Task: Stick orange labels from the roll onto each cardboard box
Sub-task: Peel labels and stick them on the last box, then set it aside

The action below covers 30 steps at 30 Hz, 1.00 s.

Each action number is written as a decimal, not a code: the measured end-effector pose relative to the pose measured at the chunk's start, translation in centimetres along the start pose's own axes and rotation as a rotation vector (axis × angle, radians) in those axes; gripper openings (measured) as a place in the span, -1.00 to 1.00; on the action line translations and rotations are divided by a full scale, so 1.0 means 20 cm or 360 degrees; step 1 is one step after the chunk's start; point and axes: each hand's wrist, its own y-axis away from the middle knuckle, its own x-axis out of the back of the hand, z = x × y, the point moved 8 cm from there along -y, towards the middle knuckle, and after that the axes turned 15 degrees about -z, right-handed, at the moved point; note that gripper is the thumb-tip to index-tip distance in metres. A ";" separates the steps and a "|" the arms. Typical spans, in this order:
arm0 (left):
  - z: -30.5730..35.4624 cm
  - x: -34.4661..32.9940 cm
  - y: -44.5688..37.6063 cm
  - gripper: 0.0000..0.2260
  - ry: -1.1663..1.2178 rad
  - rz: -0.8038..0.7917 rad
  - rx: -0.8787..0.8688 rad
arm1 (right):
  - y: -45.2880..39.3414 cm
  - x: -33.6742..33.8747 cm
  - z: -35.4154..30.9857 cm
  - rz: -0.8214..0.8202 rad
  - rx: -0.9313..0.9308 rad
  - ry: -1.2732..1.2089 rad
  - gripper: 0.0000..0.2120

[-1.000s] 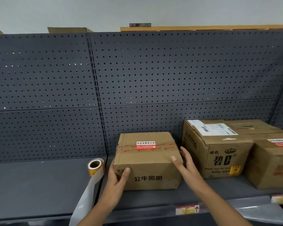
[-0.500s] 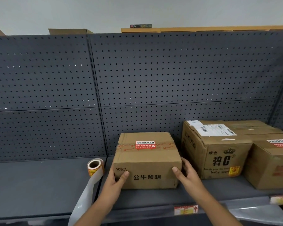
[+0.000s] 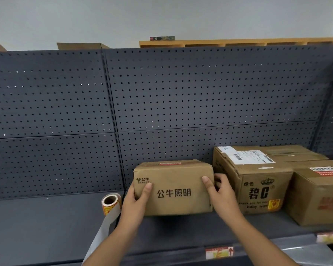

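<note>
Head view, change: small cardboard box (image 3: 173, 189) now tipped back and raised at its front, so the printed front face fills more of the view and the top with its red-and-white sticker (image 3: 170, 163) shows only as a thin strip; a second ago that top lay open to the camera. Both hands have closed in from a loose reach to a firm hold.

Head view, hands: left hand (image 3: 136, 200) grips the box's left edge, thumb laid across the front face, fingers hidden behind. Right hand (image 3: 221, 194) grips the right edge likewise, thumb on the front, fingers curled round the side.

Head view, task items: label roll (image 3: 111, 203) stands on the shelf (image 3: 37, 227) just left of the held box, untouched, with a grey strip of backing paper (image 3: 102, 231) trailing down over the shelf edge. Middle box (image 3: 254, 181), just right of the held one, carries a white shipping label on top and an orange label (image 3: 274, 205) low on its front. Right-hand box (image 3: 319, 194) touches it; whether it bears an orange label cannot be told.

Judgement: no orange label shows on the held box. Tilting it probably presents a face for labelling, or starts a reposition; neither hand is free for the roll yet.
</note>
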 end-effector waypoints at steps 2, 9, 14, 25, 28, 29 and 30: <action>0.06 0.01 -0.02 -0.66 -0.0038 -0.0006 0.0013 | 0.00 0.02 -0.07 0.0073 -0.0017 0.0100 -0.50; 0.21 0.14 -0.14 -0.61 -0.0228 -0.0035 0.0274 | -0.04 0.07 -0.29 0.0014 0.0005 0.0308 -0.69; 0.27 0.11 -0.22 -0.70 -0.0059 -0.0085 0.0405 | -0.13 0.07 -0.27 -0.0033 -0.0238 0.0419 -0.44; 0.23 0.10 -0.42 -0.62 -0.0329 -0.0021 0.0341 | -0.29 -0.02 -0.14 -0.0120 -0.0306 0.0239 -0.62; 0.23 0.10 -0.46 -0.61 -0.0356 0.0005 0.0346 | -0.31 -0.02 -0.12 0.0010 -0.0333 0.0039 -0.61; 0.23 0.10 -0.48 -0.62 -0.0361 0.0008 0.0354 | -0.32 -0.03 -0.12 0.0023 -0.0338 0.0044 -0.62; 0.23 0.10 -0.48 -0.62 -0.0376 0.0009 0.0360 | -0.32 -0.03 -0.12 0.0029 -0.0344 0.0060 -0.63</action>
